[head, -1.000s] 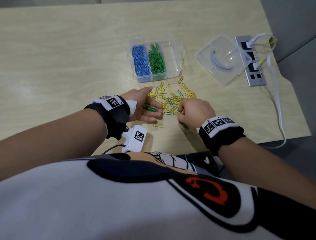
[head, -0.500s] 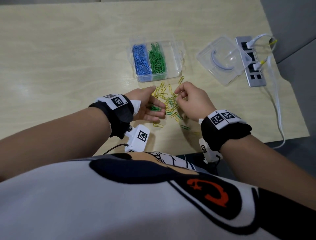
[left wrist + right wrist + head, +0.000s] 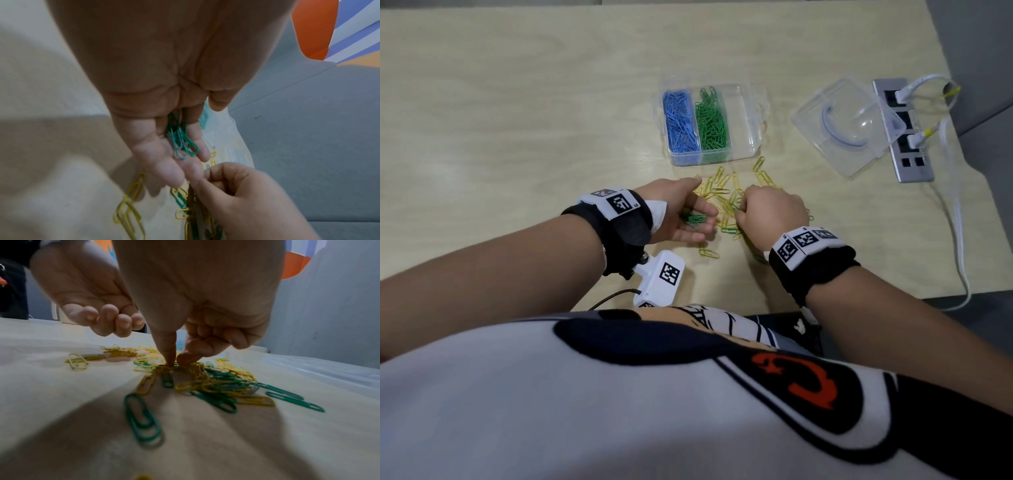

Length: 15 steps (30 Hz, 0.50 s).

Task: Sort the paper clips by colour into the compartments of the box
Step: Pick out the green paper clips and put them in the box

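Observation:
A clear box stands on the table with blue clips in its left compartment, green clips in the middle one, and a bare right one. In front of it lies a mixed pile of yellow and green clips. My left hand hovers palm up at the pile's left edge, several green clips lying on its loosely cupped fingers. My right hand is curled over the pile, thumb and index tips pressed together on a clip. A green clip sticks out from under the thumb.
A clear plastic lid lies right of the box, partly over a grey power strip with white cables running off the table's right edge. A lone yellow clip lies near me, and a loose green one too.
My right hand reached to the pile's far side half a second ago and has come back to its middle, close to the left fingers. The left hand has kept its green clips.

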Each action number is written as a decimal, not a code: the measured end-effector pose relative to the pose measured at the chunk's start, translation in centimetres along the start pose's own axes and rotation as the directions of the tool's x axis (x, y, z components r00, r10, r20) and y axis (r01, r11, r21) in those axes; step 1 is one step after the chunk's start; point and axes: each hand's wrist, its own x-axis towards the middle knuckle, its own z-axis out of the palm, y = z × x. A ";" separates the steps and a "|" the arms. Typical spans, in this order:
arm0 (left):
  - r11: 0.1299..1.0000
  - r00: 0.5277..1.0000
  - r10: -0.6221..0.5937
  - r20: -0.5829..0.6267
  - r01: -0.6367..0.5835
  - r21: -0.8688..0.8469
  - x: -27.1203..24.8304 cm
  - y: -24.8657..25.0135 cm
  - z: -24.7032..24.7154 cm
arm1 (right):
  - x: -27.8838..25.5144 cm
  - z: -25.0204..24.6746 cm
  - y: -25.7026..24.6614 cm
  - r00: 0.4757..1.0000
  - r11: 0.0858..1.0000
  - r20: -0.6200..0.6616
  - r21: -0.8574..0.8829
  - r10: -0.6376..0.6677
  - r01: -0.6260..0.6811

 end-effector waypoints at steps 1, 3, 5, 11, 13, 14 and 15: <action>1.000 1.000 0.002 -0.004 -0.002 0.002 0.0 0.0 -0.2 | 0.1 0.0 0.0 1.000 1.000 -0.007 -0.008 -0.003 0.003; 1.000 1.000 0.003 -0.008 -0.003 0.009 0.1 0.0 -0.3 | 0.0 -0.1 0.1 1.000 1.000 0.014 0.014 0.014 -0.014; 1.000 1.000 -0.002 -0.007 0.002 0.018 0.1 0.0 -0.2 | -0.2 -0.8 0.2 0.998 0.993 0.045 0.101 0.048 -0.053; 1.000 1.000 0.008 -0.021 -0.008 0.002 0.5 0.1 0.7 | -1.4 -2.8 -1.2 0.992 0.829 0.015 0.551 -0.127 0.098; 1.000 1.000 0.011 -0.020 -0.011 -0.011 0.5 0.2 0.9 | -1.6 -2.6 -1.2 0.990 0.848 0.001 0.517 -0.139 0.118; 1.000 1.000 0.010 -0.015 -0.010 -0.010 0.4 0.2 0.8 | -1.6 -2.5 -0.9 0.992 0.874 -0.002 0.473 -0.129 0.115; 1.000 1.000 0.009 -0.010 -0.009 -0.009 0.4 0.2 0.7 | -1.5 -2.1 -0.5 0.992 0.913 0.014 0.392 -0.127 0.112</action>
